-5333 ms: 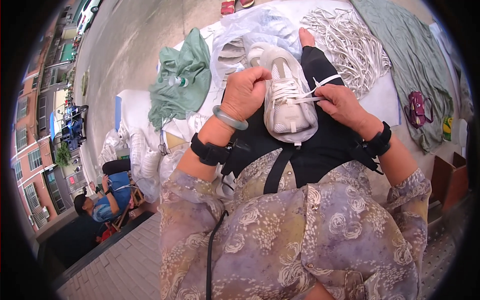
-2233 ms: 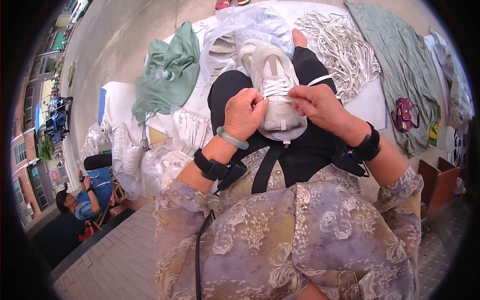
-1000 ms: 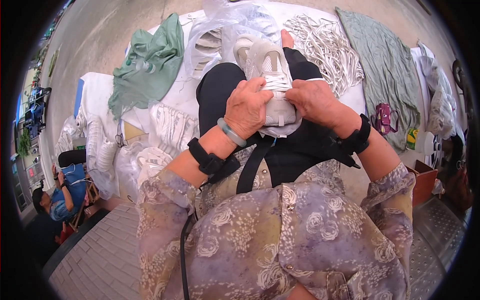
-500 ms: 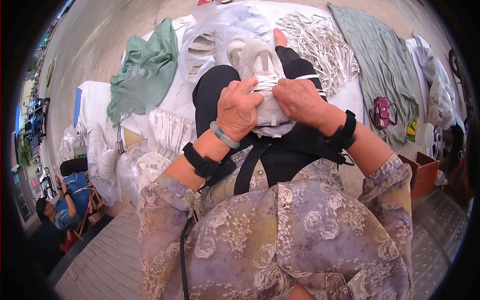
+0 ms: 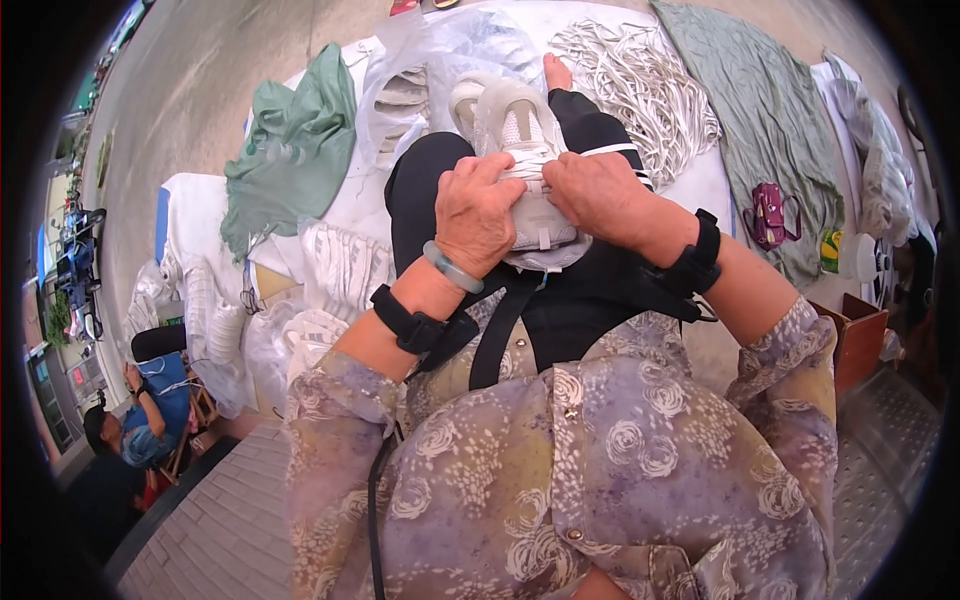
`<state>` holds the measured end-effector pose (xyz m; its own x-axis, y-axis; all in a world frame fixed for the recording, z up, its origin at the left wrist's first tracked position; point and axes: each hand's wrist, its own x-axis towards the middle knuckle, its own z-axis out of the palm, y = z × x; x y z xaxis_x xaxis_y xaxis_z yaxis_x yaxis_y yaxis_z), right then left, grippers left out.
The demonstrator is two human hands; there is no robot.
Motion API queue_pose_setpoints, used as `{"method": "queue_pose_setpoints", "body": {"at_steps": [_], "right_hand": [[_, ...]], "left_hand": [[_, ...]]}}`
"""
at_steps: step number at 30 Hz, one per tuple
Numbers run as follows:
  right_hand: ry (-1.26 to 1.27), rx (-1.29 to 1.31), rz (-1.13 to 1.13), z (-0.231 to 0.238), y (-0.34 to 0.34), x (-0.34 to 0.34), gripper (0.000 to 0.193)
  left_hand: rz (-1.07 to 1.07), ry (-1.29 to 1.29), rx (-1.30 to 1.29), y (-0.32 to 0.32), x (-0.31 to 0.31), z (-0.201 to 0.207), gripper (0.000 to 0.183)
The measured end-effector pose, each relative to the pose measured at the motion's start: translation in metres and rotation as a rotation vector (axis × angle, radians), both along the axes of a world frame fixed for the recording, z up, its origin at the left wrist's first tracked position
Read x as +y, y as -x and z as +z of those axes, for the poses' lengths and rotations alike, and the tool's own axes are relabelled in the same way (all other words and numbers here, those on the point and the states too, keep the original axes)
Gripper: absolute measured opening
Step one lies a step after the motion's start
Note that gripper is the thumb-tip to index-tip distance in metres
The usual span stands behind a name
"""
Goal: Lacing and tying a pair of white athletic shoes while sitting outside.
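My left fingers (image 5: 496, 164) and right fingers (image 5: 562, 182) pinch the white laces (image 5: 531, 160), my lap (image 5: 560, 318) beneath apparently steadying the sneaker (image 5: 540, 224).

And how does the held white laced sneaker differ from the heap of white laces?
The white laced sneaker is one solid shape; the heap of white laces is many tangled strands. The left hand and right hand touch the sneaker; neither touches the heap. Both look whitish.
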<state>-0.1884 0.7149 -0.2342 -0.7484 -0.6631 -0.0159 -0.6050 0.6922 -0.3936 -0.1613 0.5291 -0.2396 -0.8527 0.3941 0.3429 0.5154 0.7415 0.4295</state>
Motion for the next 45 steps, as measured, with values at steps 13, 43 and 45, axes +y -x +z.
{"method": "queue_pose_setpoints", "body": {"at_steps": [13,43,45], "right_hand": [[0.281,-0.139,-0.332,-0.018,-0.011,-0.017,0.010],[0.512,-0.497,-0.485,-0.030,-0.019,-0.011,0.012],[0.552,-0.464,-0.492,-0.035,-0.019,-0.014,0.012]], "left_hand": [[0.027,-0.075,-0.052,0.004,0.004,-0.006,0.014],[-0.011,-0.247,-0.119,-0.005,0.000,-0.009,0.015],[-0.015,-0.230,-0.083,-0.004,0.000,-0.010,0.014]]}}
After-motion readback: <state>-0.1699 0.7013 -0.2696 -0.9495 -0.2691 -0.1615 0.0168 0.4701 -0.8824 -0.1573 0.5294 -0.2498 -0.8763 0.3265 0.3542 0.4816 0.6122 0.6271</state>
